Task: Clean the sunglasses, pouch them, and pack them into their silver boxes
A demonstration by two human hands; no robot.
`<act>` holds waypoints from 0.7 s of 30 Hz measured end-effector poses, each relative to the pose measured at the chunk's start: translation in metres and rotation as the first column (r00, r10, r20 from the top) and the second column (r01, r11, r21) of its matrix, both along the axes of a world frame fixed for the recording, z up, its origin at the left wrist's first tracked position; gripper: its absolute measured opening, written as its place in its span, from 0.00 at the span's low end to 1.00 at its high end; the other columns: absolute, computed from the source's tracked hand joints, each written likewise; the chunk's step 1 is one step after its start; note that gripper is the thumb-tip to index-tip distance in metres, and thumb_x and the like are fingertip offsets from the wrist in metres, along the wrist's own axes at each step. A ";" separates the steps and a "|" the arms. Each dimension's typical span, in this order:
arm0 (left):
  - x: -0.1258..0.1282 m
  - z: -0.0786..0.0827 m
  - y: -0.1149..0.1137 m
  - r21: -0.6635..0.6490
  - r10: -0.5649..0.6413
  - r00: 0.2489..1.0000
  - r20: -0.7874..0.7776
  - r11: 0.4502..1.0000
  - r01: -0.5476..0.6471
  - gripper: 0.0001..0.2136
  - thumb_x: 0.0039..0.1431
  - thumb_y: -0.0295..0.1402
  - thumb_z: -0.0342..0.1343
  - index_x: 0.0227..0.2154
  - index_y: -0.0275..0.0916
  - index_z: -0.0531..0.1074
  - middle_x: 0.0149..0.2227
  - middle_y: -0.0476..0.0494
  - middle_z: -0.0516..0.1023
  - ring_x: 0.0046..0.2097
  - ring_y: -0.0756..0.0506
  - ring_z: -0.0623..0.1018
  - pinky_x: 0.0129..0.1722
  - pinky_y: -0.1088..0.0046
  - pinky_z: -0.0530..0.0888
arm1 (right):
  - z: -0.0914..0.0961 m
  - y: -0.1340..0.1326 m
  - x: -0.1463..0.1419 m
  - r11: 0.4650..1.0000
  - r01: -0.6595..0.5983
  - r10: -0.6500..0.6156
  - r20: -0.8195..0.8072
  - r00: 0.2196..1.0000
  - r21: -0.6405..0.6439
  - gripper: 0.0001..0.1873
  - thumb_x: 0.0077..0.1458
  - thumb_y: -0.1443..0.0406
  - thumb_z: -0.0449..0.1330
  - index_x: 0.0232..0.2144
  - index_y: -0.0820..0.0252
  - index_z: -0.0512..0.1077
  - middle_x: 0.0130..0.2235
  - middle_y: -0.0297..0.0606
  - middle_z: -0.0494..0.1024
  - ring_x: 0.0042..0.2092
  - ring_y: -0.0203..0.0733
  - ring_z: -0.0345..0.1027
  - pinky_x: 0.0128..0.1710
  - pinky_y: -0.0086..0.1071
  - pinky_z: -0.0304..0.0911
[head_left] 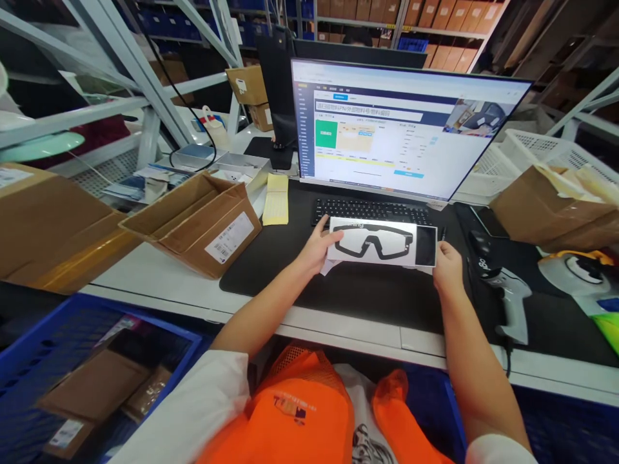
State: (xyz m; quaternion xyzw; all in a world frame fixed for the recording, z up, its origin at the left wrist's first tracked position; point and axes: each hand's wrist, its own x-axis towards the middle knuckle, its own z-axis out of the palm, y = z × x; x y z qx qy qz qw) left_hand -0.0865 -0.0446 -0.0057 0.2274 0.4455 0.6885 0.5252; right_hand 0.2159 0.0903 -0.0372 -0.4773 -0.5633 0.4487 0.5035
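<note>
I hold a flat white package (382,243) printed with a black goggle outline, level above the black desk mat (367,296) in front of the keyboard (370,210). My left hand (316,248) grips its left end, thumb on top and fingers underneath. My right hand (447,267) holds its right end by the black strip, fingers curled under the edge. Behind the keyboard stands a lit monitor (401,129) showing a web form.
An open cardboard box (198,222) lies left of the mat, a yellow notepad (276,200) beside it. A barcode scanner (503,290) and tape dispenser (580,274) sit at right, with white baskets (546,151) behind. A blue bin (97,374) with boxes stands lower left.
</note>
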 end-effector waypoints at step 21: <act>-0.090 0.078 -0.085 -0.059 0.048 0.941 -0.335 0.996 -0.071 0.41 0.37 0.36 0.73 0.58 0.38 0.68 0.37 0.45 0.81 0.32 0.45 0.80 0.29 0.72 0.78 | 0.060 -0.114 -0.055 0.591 -0.739 0.039 0.903 0.427 0.324 0.48 0.52 0.54 0.69 0.71 0.54 0.55 0.64 0.56 0.65 0.64 0.67 0.61 0.65 0.64 0.55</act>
